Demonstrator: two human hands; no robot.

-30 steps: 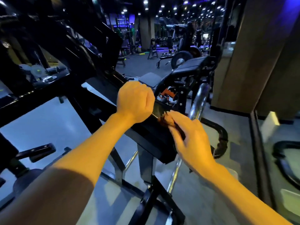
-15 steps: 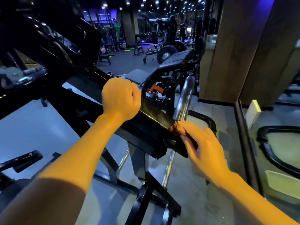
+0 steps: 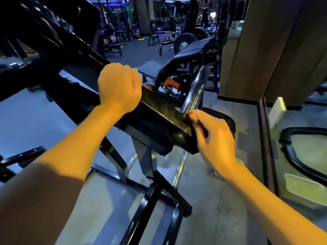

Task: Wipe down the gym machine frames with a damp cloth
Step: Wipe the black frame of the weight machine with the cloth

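A black square frame beam (image 3: 159, 110) of a gym machine slants down from upper left to its capped end at centre. My left hand (image 3: 119, 87) sits on top of the beam with its fingers curled over the far edge. At the beam's lower end my right hand (image 3: 215, 144) pinches a small dark brown cloth (image 3: 188, 119) against the top corner. Most of the cloth is hidden under the fingers.
A chrome bar (image 3: 193, 91) rises just behind the beam's end, with a black curved handle (image 3: 230, 121) beside it. A padded bench (image 3: 192, 48) stands beyond. A wood-panelled column (image 3: 265, 50) and a mirror wall (image 3: 300, 156) close off the right side. The machine's legs (image 3: 150, 191) spread on the floor below.
My right hand has slid the cloth down the beam from near my left hand to the beam's end. My left hand has kept its place on the beam.
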